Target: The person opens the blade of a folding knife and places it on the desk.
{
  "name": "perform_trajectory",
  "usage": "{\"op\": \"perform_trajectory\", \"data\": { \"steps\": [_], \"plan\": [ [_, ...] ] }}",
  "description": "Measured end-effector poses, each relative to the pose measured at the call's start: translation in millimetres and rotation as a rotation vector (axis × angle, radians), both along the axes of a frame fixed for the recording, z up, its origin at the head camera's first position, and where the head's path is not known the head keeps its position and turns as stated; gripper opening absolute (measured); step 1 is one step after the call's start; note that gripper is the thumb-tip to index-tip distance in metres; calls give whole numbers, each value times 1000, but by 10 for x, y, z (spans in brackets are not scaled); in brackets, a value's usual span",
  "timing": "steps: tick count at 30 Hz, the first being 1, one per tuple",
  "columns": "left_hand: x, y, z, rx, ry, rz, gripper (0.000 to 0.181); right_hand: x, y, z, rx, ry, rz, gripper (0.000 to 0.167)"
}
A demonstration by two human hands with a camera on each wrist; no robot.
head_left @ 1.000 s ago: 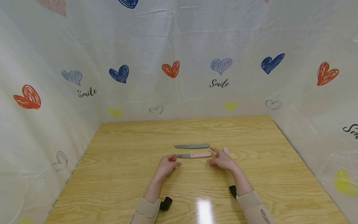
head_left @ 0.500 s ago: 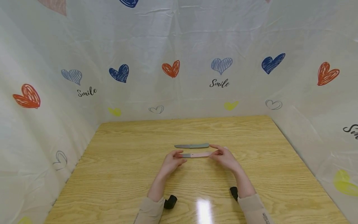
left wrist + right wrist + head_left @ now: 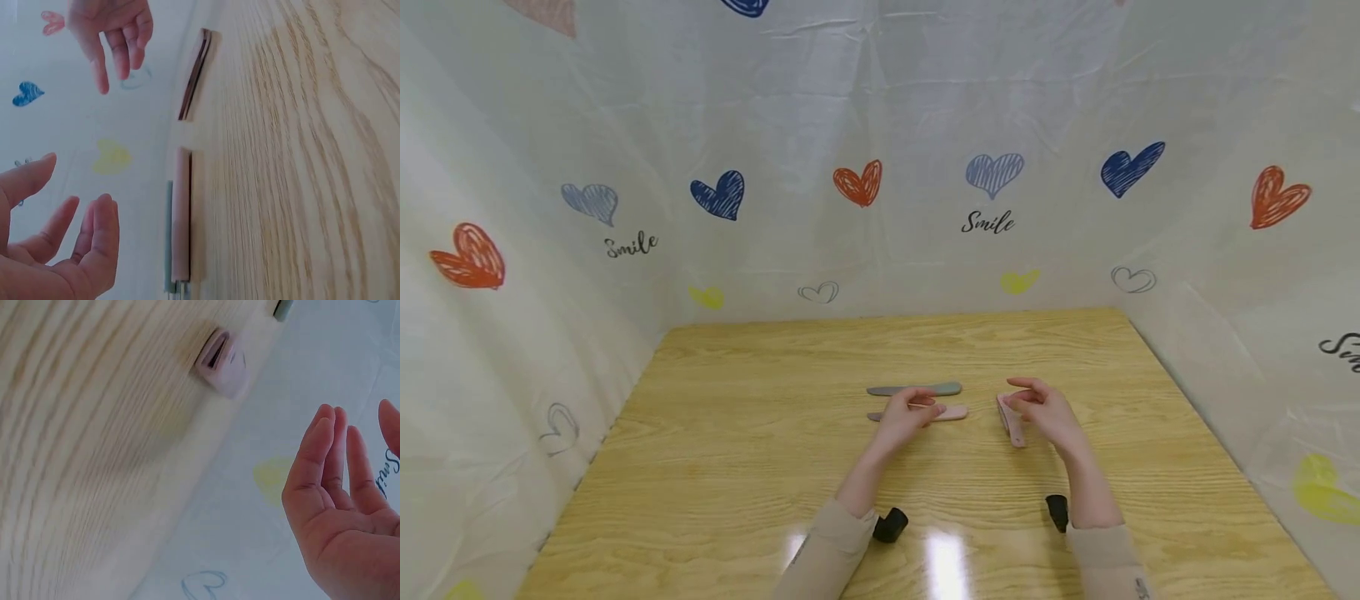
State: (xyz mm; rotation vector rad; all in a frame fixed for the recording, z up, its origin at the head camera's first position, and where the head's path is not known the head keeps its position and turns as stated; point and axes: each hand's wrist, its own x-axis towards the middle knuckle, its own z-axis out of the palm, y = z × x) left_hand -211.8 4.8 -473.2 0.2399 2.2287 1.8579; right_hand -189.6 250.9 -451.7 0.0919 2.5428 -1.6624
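Note:
Two knives lie side by side on the table, blades to the left. The farther one has a green handle [image 3: 948, 388], and the nearer a pink handle [image 3: 181, 215]. My left hand [image 3: 904, 419] hovers over the pink knife, hiding part of it, with fingers loosely bent and nothing held. To the right lies a narrow pink object [image 3: 1016, 433], which looks folded and shows a dark slot in the right wrist view; its kind is unclear. Above it, apart from it, my right hand [image 3: 344, 512] has relaxed fingers and holds nothing.
The wooden table [image 3: 737, 467] ends at the back against a white curtain [image 3: 910, 100] printed with hearts. Curtain also hangs along both sides. A black wrist-worn piece [image 3: 891, 526] sits below each forearm.
Both hands were at the two ends of the pink knife. They have come away from it: the left has moved right over the knife, the right moved right over the pink object.

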Motion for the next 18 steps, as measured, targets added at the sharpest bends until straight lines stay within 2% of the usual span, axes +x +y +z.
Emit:
{"op": "perform_trajectory", "data": {
  "steps": [6,11,15,18],
  "plan": [
    [-60,325,36,26,3,-30,41,-11,216,38,35,-17,2,52],
    [-76,612,2,81,-24,-32,40,-37,335,30,73,-107,9,55],
    [-65,804,-63,49,-44,19,36,-60,354,0,77,-168,-1,55],
    [-54,922,-135,16,-66,67,33,-67,353,-41,54,-183,18,53]
  ]
}}
